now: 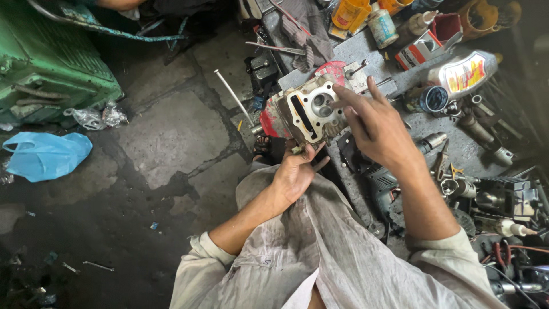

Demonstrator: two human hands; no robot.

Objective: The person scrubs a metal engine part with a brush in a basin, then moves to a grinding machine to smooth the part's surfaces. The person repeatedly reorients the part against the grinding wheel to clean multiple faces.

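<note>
A grey metal engine cylinder head (306,111) with a pale gasket face and round valve openings is held up over the edge of a workbench. My left hand (297,169) supports it from below, fingers curled against its underside. My right hand (372,123) reaches in from the right, its index finger pressing into the round chamber on the head's face.
The grey workbench (366,57) carries an oil bottle (466,71), cans, a red-and-white box (420,48), pliers and metal parts. A power drill (383,183) lies by my right arm. A blue plastic bag (46,154) and a green machine (48,57) sit on the dirty concrete floor at left.
</note>
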